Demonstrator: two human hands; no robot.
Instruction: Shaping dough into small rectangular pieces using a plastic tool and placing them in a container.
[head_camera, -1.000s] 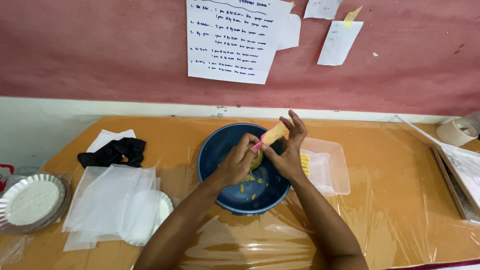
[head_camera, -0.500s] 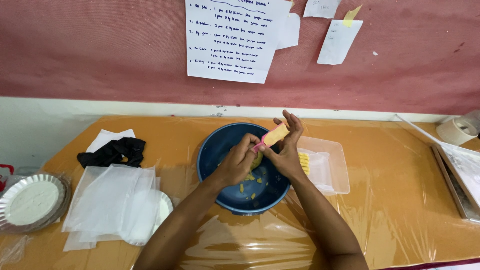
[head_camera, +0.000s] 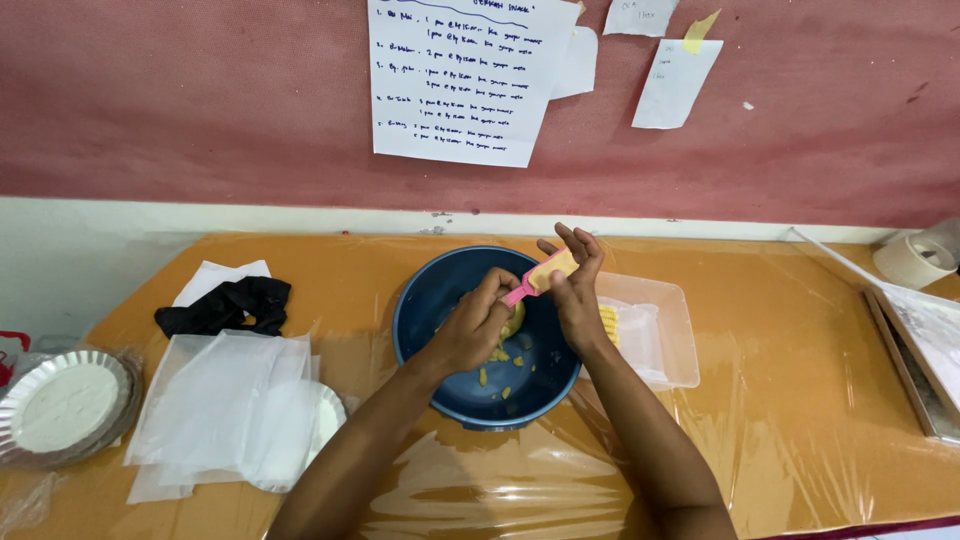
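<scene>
Head view | our left hand (head_camera: 478, 325) grips a yellow lump (head_camera: 513, 320) over the blue bowl (head_camera: 430, 295) so bits fall inside | right hand (head_camera: 572, 290) pinches a pink scraper (head_camera: 540, 276) against it | mid-bench.

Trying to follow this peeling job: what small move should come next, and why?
Probably another short stroke of the pink-handled peeler in the right hand across the yellow piece held by the left hand, over the round blue bowl where yellow scraps lie.
</scene>
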